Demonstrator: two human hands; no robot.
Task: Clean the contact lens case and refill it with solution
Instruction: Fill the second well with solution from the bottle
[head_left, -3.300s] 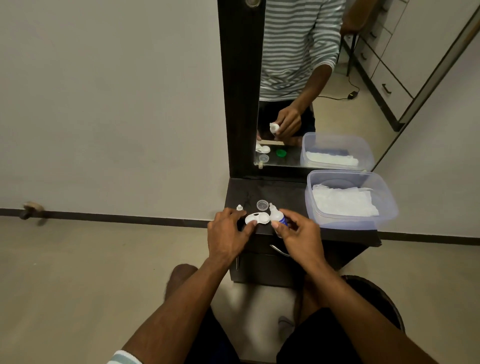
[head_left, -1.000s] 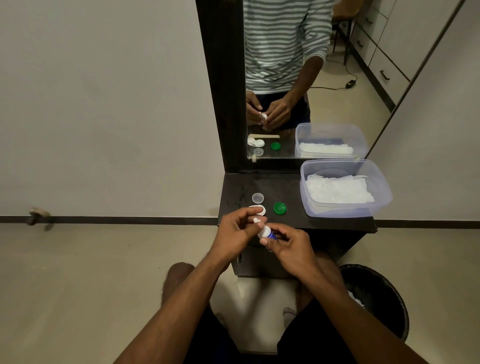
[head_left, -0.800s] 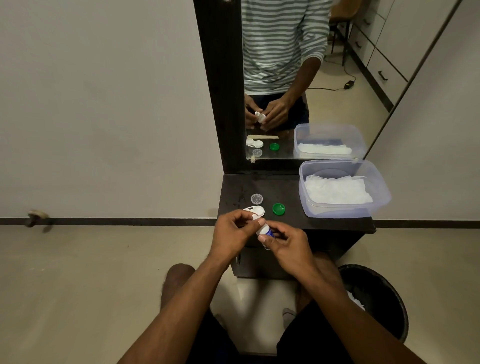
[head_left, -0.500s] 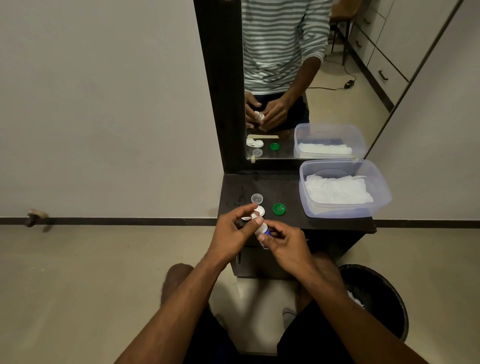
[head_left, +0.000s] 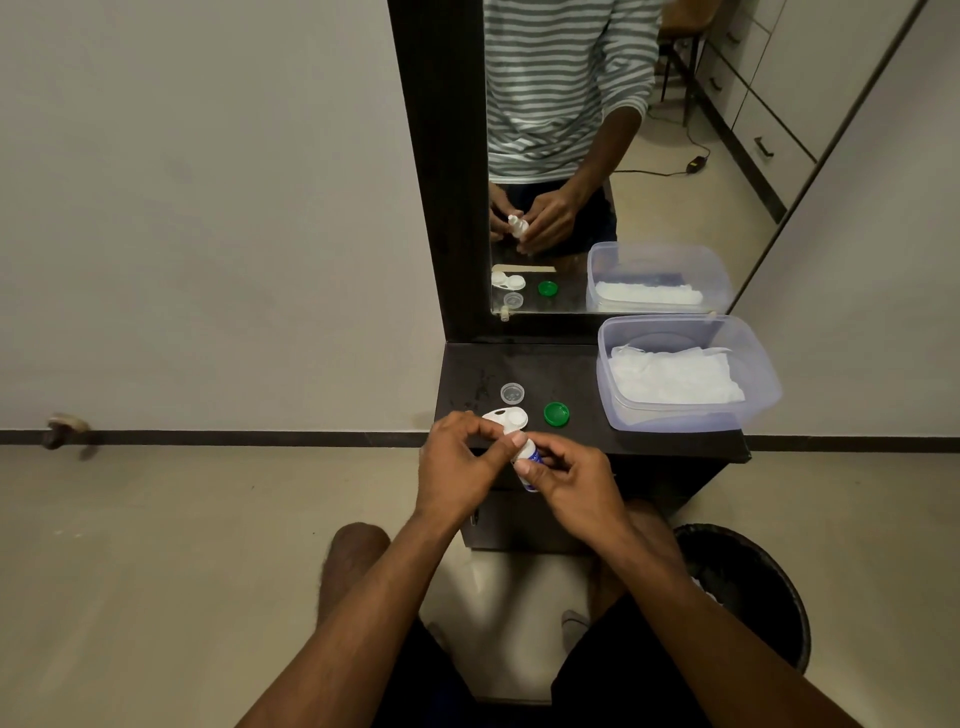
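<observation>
A small white solution bottle (head_left: 529, 457) with a blue label is held in my right hand (head_left: 571, 480) just in front of the dark dresser top (head_left: 582, 374). My left hand (head_left: 460, 462) pinches the bottle's tip with thumb and forefinger. The white contact lens case (head_left: 506, 418) lies on the dresser right behind my fingers. A clear round cap (head_left: 512, 393) sits behind the case. A green cap (head_left: 556, 414) lies to the case's right.
A clear plastic box (head_left: 763, 384) with white tissues stands at the dresser's right. A mirror (head_left: 623, 156) rises behind and reflects everything. A black waste bin (head_left: 753, 582) sits on the floor at the lower right.
Earlier my left hand steadied the case while the right tipped the bottle over it. Since then both hands drew back from the case and my left fingers closed on the bottle's tip.
</observation>
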